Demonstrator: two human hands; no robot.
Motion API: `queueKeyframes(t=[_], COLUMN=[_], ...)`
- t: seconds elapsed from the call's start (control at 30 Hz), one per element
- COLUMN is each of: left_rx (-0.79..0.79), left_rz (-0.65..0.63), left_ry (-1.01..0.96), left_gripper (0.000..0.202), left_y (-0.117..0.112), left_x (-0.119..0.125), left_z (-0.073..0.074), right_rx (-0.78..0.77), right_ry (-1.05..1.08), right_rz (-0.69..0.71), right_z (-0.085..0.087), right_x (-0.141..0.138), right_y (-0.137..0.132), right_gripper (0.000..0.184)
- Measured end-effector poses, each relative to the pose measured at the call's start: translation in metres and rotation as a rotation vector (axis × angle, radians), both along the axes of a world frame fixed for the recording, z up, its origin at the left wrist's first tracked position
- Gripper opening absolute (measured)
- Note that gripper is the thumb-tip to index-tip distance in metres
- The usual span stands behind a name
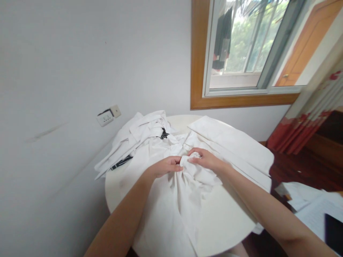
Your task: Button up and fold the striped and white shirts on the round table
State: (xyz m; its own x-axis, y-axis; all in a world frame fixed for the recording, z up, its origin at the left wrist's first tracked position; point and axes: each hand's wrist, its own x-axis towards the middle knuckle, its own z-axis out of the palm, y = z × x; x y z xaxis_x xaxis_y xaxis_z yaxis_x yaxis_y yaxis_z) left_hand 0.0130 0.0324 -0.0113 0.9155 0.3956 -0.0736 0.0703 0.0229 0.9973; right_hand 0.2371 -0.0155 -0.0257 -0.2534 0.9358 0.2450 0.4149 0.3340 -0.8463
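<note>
So the left hand (164,166) and right hand (205,159) are both pinched shut on a bunched fold of the cloth (171,207), mid-table (227,221). It looks thin, light and floppy, so I reckon hems or corners give a better hold than the bunch.

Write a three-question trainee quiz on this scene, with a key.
1. True or false: the left hand and the right hand both grip the bunched white cloth.
2. The table is: A square, B round, C triangular.
3. What is mounted on the wall just left of the heap of white clothes?

Key: 1 true; 2 B; 3 a wall socket.
</note>
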Motion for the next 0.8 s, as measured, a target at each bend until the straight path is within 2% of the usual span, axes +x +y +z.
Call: queueKeyframes(t=[0.07,0.17,0.23,0.27,0.43,0.53,0.67,0.8], left_rx=[0.007,0.020,0.027,0.029,0.049,0.092,0.229,0.437], left_rz=[0.044,0.107,0.137,0.147,0.154,0.178,0.219,0.300], left_ry=[0.000,0.009,0.009,0.004,-0.016,-0.015,0.018,0.043], left_gripper=[0.030,0.028,0.028,0.028,0.034,0.035,0.036,0.030], left_y=[0.002,0.005,0.005,0.004,0.000,-0.001,0.002,0.008], left_x=[0.000,-0.002,-0.003,-0.003,-0.004,-0.004,-0.005,-0.005], left_z=[-0.002,-0.003,-0.002,-0.001,0.004,0.005,0.004,-0.001], right_rx=[-0.058,0.069,0.143,0.128,-0.181,-0.237,-0.270,-0.280], right_ry=[-0.067,-0.040,0.057,0.118,0.341,0.418,0.502,0.534], right_rz=[0.130,0.187,0.155,0.136,0.038,-0.014,-0.059,-0.086], right_z=[0.003,0.009,0.013,0.014,0.010,0.006,0.002,-0.003], right_x=[-0.004,-0.009,-0.012,-0.012,-0.011,-0.012,-0.015,-0.018], right_y=[-0.004,-0.008,-0.010,-0.011,-0.014,-0.011,-0.004,-0.001], right_gripper=[0.036,0.036,0.036,0.035,0.041,0.041,0.040,0.039])
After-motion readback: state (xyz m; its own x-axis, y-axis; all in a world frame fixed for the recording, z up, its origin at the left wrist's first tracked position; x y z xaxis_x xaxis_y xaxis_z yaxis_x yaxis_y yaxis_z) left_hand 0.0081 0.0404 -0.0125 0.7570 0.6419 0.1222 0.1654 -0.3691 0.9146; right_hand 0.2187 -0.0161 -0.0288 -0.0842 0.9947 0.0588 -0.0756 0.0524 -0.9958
